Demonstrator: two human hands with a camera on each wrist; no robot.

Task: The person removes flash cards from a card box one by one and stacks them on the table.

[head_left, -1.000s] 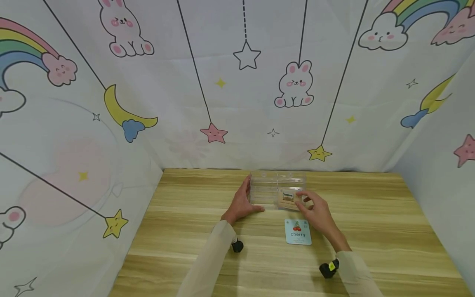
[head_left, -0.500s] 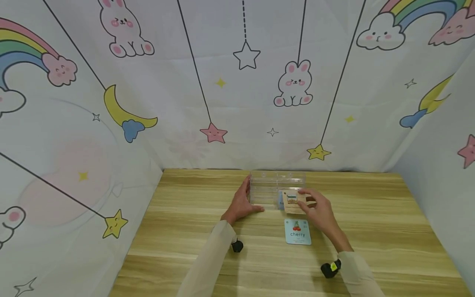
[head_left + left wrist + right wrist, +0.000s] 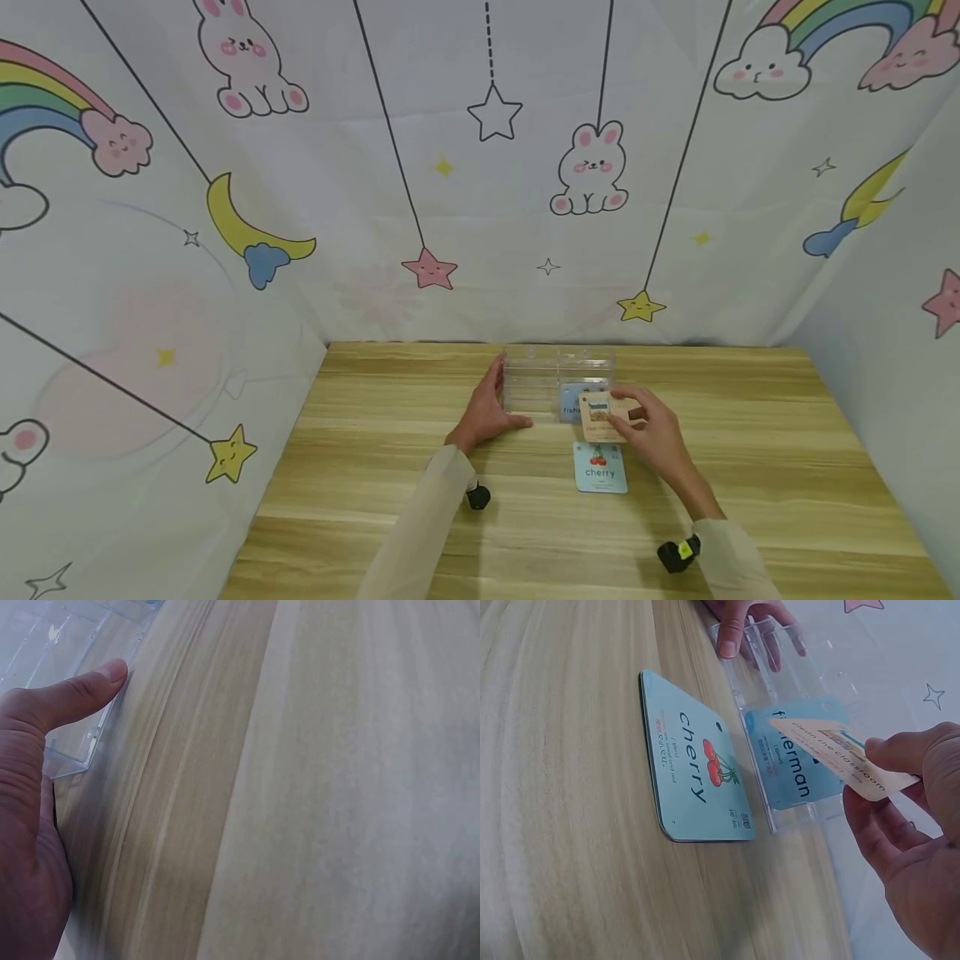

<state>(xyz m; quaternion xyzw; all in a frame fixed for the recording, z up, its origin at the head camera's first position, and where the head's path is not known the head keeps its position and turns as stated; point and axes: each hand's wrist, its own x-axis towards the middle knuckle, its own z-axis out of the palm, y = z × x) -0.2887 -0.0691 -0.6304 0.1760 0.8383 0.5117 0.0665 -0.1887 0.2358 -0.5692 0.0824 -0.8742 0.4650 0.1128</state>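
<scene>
Against the clear rack (image 3: 531, 385), left grip (image 3: 486, 414) spreads; right grip (image 3: 654, 427) pinches a tan card (image 3: 598, 422).

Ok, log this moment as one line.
right hand: pinches pale-orange card | left hand: touches clear holder | fisherman card: in holder | cherry card: in front of holder

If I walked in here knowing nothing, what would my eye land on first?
Likely the white cloth backdrop printed with rainbows, bunnies and stars, behind the wood-grain table. Next, the bare right hand pinching a square peach card before a clear plastic holder with a blue "fisherman" card; nearer lies a light-blue "cherry" card.
</scene>
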